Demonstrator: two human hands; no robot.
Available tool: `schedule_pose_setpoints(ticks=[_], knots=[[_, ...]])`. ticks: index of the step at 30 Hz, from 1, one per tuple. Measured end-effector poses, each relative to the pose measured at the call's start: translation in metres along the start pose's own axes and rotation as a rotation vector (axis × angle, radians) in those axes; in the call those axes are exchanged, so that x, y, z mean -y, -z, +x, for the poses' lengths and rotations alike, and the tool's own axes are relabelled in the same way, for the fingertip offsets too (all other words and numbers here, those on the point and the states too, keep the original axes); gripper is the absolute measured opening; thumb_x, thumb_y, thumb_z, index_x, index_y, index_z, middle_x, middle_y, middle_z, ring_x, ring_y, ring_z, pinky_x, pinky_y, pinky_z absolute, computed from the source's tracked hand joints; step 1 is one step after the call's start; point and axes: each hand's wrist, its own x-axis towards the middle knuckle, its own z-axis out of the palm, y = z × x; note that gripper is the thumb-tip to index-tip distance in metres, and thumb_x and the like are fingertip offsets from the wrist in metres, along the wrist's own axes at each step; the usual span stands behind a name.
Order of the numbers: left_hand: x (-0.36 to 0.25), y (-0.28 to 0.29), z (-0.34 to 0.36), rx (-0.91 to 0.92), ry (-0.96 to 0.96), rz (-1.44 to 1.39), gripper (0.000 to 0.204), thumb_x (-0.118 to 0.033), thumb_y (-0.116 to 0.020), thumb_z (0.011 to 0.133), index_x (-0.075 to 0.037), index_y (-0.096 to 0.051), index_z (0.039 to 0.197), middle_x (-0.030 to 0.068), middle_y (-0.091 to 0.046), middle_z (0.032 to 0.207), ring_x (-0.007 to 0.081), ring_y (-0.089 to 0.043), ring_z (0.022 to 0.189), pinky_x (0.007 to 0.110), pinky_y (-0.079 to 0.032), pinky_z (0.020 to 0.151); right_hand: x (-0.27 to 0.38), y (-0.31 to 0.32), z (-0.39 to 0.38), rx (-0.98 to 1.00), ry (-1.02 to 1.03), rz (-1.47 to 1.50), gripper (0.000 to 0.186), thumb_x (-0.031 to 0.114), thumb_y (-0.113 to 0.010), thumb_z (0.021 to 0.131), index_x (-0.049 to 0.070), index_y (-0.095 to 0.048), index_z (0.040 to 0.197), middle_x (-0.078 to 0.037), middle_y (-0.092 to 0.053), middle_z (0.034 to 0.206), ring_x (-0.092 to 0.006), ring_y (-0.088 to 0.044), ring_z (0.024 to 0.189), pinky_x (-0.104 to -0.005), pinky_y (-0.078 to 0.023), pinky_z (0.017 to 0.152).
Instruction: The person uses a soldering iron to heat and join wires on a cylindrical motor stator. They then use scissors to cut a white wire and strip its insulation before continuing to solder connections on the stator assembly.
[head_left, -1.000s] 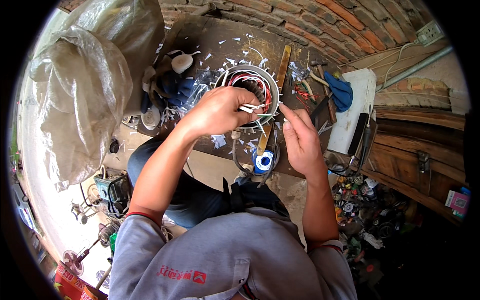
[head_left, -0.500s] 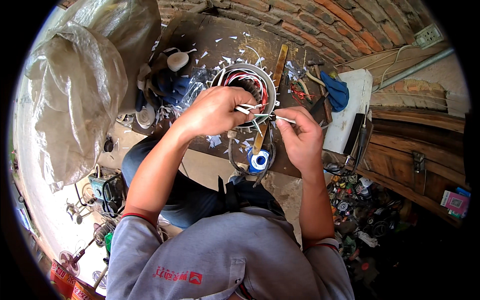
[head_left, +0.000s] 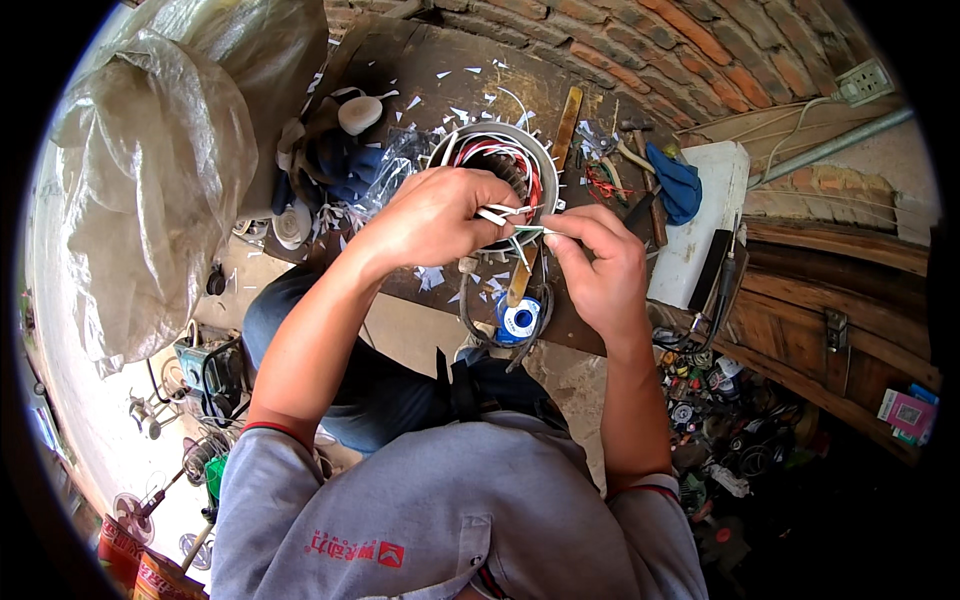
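A round metal motor stator (head_left: 551, 165) with red and white windings (head_left: 520, 152) stands on the dark workbench. Over its near rim, my left hand (head_left: 445, 215) pinches several white-sleeved wires (head_left: 497, 213) whose ends stick out to the right. My right hand (head_left: 600, 262) faces it, thumb and forefinger closed on the end of a thin wire (head_left: 528, 229) with green and white colouring that runs across from the left fingers. Just below the hands, a grey cable (head_left: 464, 302) loops around a blue-and-white spool (head_left: 518, 319).
Paper scraps (head_left: 430, 278) litter the workbench (head_left: 400, 70). A wooden strip (head_left: 567, 125), pliers (head_left: 634, 152), a hammer (head_left: 655, 215) and blue cloth (head_left: 675, 185) lie right of the stator. Clear plastic (head_left: 395, 165) and gloves (head_left: 340, 165) sit left. A brick wall (head_left: 640, 60) stands behind.
My right hand has come slightly closer to the left, and its fingertips now meet the wire nearer the left fingers. The left hand keeps its grip on the wires.
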Motion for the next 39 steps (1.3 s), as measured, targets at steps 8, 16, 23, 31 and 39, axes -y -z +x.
schedule_pose_setpoints(ticks=[8,16,23,31,39], knots=[[0.0,0.001,0.001,0.016,0.016,-0.021,0.019,-0.017,-0.072,0.085,-0.008,-0.072,0.102,0.0095,-0.07,0.092,0.0293,-0.067,0.087,0.037,-0.05,0.075,0.0,0.002,0.002,0.018,-0.217,0.064,0.015,-0.002,-0.072,0.083,-0.003,-0.073,0.098,-0.009,-0.071,0.088,-0.0134,-0.065,0.076,-0.0265,-0.051,0.069],[0.001,0.001,-0.001,0.02,0.016,-0.046,0.018,-0.015,-0.071,0.087,-0.006,-0.071,0.102,0.01,-0.07,0.091,0.026,-0.068,0.082,0.036,-0.05,0.072,-0.01,-0.001,0.002,-0.035,0.029,0.032,0.012,-0.003,-0.072,0.083,-0.004,-0.073,0.095,-0.01,-0.071,0.086,-0.0135,-0.065,0.075,-0.026,-0.051,0.066],[0.002,0.001,0.0,0.011,0.014,-0.016,0.018,-0.016,-0.073,0.086,-0.006,-0.072,0.1,0.0109,-0.071,0.09,0.0279,-0.068,0.083,0.037,-0.05,0.072,-0.007,0.008,0.011,0.11,-0.001,0.027,0.015,0.001,-0.075,0.081,-0.001,-0.073,0.096,-0.014,-0.071,0.084,-0.0222,-0.069,0.072,-0.0308,-0.052,0.063],[-0.004,0.0,-0.001,-0.02,0.093,-0.023,0.019,-0.011,-0.075,0.081,-0.005,-0.071,0.099,0.0125,-0.071,0.087,0.0276,-0.069,0.08,0.037,-0.051,0.07,0.006,0.006,0.028,0.273,-0.06,0.001,0.015,0.006,-0.073,0.084,0.0,-0.073,0.098,-0.014,-0.069,0.082,-0.0268,-0.066,0.07,-0.0344,-0.05,0.064],[0.001,-0.001,-0.002,-0.058,0.05,-0.069,0.02,-0.003,-0.072,0.077,-0.002,-0.066,0.096,0.014,-0.069,0.083,0.0273,-0.068,0.076,0.036,-0.05,0.069,-0.002,0.008,0.02,0.228,-0.138,0.043,0.014,0.005,-0.072,0.084,-0.001,-0.072,0.097,-0.012,-0.068,0.08,-0.021,-0.065,0.07,-0.0335,-0.049,0.064]])
